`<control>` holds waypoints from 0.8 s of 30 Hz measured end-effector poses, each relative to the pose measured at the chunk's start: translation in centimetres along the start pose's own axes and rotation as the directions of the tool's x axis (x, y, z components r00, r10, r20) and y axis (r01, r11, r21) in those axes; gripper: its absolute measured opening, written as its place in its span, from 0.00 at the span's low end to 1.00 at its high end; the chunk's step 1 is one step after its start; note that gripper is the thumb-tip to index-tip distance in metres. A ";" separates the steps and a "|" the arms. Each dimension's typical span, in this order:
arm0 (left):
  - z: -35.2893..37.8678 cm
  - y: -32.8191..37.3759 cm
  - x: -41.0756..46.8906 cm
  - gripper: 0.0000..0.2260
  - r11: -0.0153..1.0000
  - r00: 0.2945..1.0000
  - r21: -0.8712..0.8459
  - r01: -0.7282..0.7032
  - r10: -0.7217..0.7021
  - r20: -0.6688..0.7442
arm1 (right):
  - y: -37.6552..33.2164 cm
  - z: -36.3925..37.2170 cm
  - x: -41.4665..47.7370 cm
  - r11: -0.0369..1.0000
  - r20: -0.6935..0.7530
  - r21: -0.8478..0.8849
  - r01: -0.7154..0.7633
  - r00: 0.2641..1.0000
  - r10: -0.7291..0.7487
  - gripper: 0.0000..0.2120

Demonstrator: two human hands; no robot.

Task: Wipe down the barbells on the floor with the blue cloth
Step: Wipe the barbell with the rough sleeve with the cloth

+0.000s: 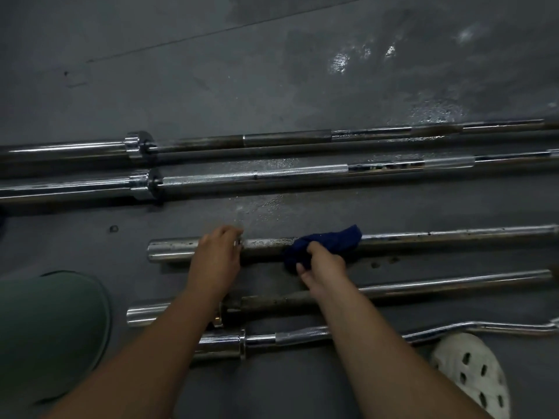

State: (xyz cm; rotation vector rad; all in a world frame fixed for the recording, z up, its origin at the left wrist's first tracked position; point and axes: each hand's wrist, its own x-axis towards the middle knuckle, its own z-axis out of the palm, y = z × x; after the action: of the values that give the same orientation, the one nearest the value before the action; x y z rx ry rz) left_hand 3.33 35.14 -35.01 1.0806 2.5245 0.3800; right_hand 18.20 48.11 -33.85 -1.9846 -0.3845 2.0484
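Observation:
Several steel barbells lie side by side on a dark floor. The middle barbell [438, 235] is spotted with rust. My right hand [325, 267] grips the blue cloth [326, 241], which is bunched over this bar's shaft. My left hand [216, 255] rests curled on the same bar at its collar, just left of the cloth. Two long barbells [272, 173] lie farther away. A rusty barbell [423, 287] and a curved chrome bar [302, 335] lie nearer, partly hidden by my forearms.
Wet patches [266, 207] shine on the grey floor between the bars and further back. My knee in green cloth [51, 328] is at the lower left. A white perforated shoe [475, 373] stands at the lower right, touching the curved bar.

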 end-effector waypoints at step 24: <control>0.5 6.3 -9.8 0.36 0.976 0.992 0.187 0.114 -0.122 0.033 | -1.0 -4.9 -3.4 -0.047 0.644 -0.721 0.691 0.644 -0.413 0.12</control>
State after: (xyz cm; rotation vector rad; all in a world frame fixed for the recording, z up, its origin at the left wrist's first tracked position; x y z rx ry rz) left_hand 13.86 32.17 -30.85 0.9849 2.6092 0.0886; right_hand 23.18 47.80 -30.46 -1.3241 -2.6126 1.3856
